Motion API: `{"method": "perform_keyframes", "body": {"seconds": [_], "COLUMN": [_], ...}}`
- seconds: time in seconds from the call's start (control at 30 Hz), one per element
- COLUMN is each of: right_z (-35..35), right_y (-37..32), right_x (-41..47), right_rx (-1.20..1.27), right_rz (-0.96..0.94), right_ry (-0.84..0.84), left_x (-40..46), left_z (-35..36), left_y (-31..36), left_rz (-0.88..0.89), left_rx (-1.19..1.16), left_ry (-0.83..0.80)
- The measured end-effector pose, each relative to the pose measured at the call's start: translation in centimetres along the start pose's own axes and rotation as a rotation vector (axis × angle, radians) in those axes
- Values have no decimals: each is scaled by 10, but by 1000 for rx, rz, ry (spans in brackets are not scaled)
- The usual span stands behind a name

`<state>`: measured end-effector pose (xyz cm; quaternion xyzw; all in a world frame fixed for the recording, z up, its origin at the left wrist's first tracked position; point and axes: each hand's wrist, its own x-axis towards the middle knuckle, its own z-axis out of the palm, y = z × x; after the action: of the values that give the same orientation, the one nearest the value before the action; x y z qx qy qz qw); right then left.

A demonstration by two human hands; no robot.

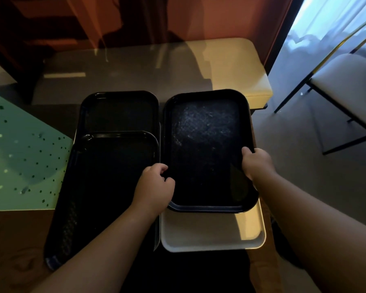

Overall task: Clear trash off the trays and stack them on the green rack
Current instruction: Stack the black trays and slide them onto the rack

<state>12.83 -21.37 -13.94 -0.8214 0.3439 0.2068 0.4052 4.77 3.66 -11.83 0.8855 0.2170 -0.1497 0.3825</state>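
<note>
Dim room: grey floor [294, 144], orange wall [220, 17], white-cushioned chair [347, 87] near a bright window [325, 17].

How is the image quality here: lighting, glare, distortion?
Head view: dim and underexposed; daylight from the window blows out the upper right and throws a bright patch on the white tray; black trays on the left lose detail in shadow; wide-angle lens bends edges; the held black tray shows faint sheen.

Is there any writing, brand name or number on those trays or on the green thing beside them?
None that can be read.
The black tray held by the left hand and right hand: only pale scuff marks.
The other black trays, the white tray: plain.
The green rack: only holes, no lettering.
</note>
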Motion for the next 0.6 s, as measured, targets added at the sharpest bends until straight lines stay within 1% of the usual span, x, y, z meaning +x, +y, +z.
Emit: {"method": "perform_keyframes", "body": {"seconds": [0.07, 0.1, 0.13, 0.23, 0.3, 0.37, 0.43, 0.6], "right_z": [-3, -4, -6, -12, -16, -19, -21, -15], "right_y": [-3, -4, -4, -2, 1, 6, 10, 11], "right_x": [-4, -7, -9, -21, -30, -43, -55, -94], "right_rx": [50, 75, 100, 164, 197, 214, 235, 312], "right_rz": [4, 14, 18, 2, -27, -43, -42, -43], "right_ry": [-40, -62, -77, -91, -67, -36, -23, -32], "left_x": [0, -1, -3, -17, -31, -45, -54, -74], "left_z": [-8, -12, -16, -17, -12, -9, -12, -47], "left_y": [-7, -12, -17, -34, -46, -55, -58, -37], "left_rz": [-28, -69, -115, -173, -110, -43, -15, 102], "left_rx": [56, 110, 175, 413, 538, 610, 623, 499], "left_ry": [88, 95, 62, -148, -220, -245, -237, -116]}}
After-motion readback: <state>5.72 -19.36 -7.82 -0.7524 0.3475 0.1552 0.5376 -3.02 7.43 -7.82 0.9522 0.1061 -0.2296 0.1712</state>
